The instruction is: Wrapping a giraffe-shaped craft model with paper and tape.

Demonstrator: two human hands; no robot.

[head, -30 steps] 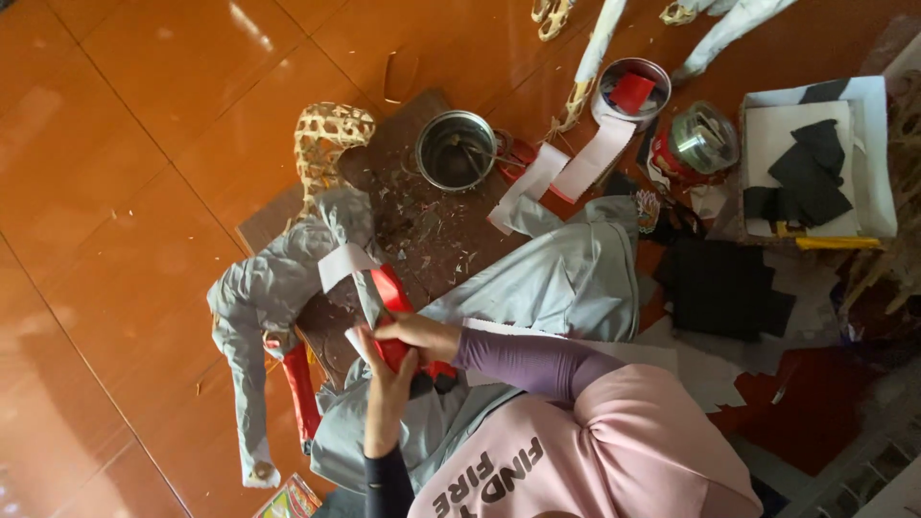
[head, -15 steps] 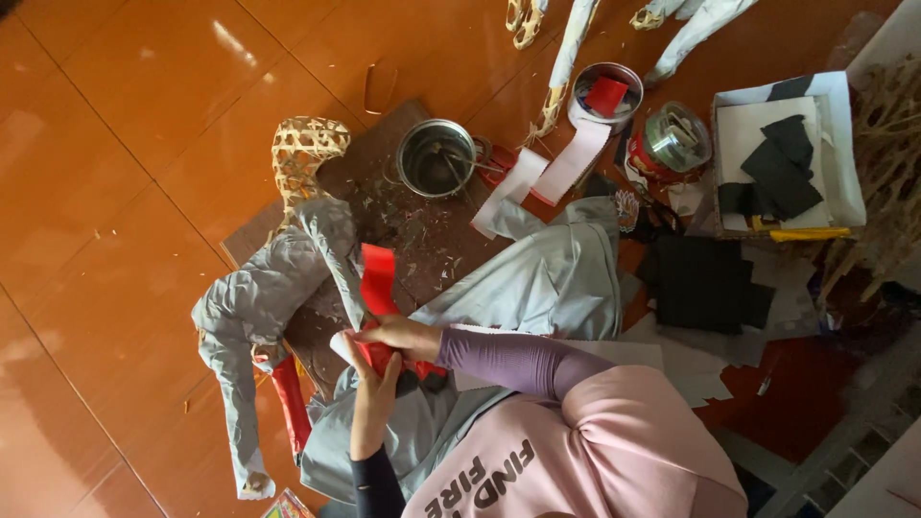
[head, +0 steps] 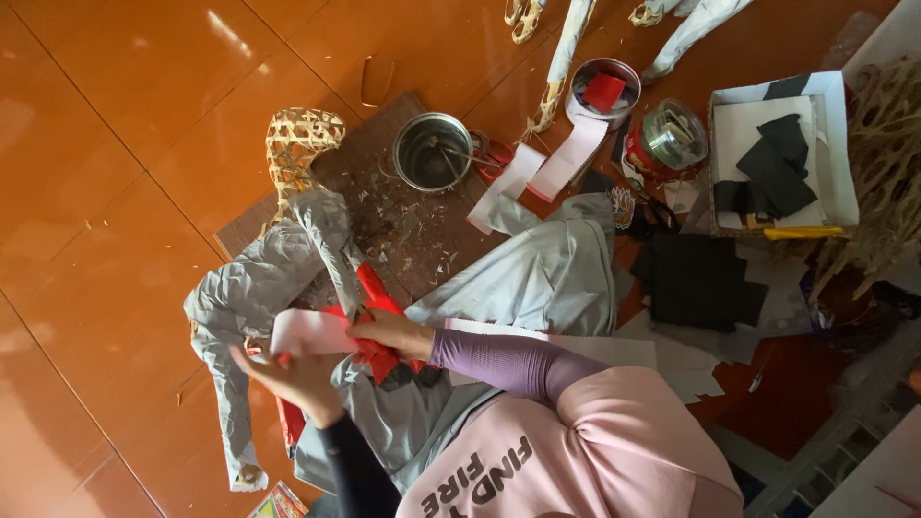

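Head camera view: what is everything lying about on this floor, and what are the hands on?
Woven figure: one, bamboo lattice head, grey paper body, lying on the orange floor.
Red strip: one, red, on the figure by the hands.
Pale sheet: one, whitish pink, between both hands.
Metal bowl: one, grey, on a brown board.
Round tin: one, red paper inside, top centre.
White box: one, black paper pieces inside, right.
Black sheet: one, below the box.
Left hand: dark sleeve, holds the pale sheet.
Right hand: purple sleeve, fingers on the red strip.
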